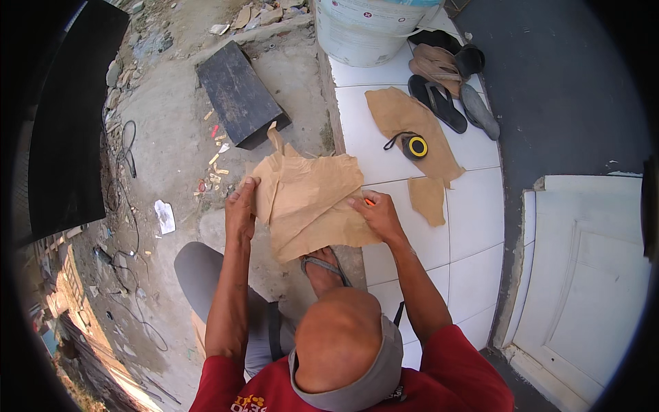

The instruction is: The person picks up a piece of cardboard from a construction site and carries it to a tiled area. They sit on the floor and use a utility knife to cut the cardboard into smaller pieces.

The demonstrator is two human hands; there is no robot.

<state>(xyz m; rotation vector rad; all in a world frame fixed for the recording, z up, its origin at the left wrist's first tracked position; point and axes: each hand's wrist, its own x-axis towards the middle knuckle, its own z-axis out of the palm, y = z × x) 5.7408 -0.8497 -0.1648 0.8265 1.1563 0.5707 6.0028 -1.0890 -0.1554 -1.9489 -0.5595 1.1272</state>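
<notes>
A creased, irregularly torn sheet of brown paper [312, 189] is stretched between my two hands, with a narrow strip sticking up at its far left corner. My left hand [241, 204] pinches its left edge, thumb on top. On the right side, my right hand [379, 216] grips the sheet. A small orange-tipped item [369, 202] pokes out of that same hand; its kind is hidden by the fingers. To the right on white tiles lie a larger brown paper piece [405, 113] and a small brown scrap [427, 199]. A yellow-and-black tape measure [414, 146] rests on the larger piece.
A black box-like block [241, 93] stands on the concrete beyond the sheet, near scattered scraps. At the far right are a white bucket [367, 31] and several sandals [439, 103]. A white door panel [583, 281] is right; a cable [129, 147] lies left.
</notes>
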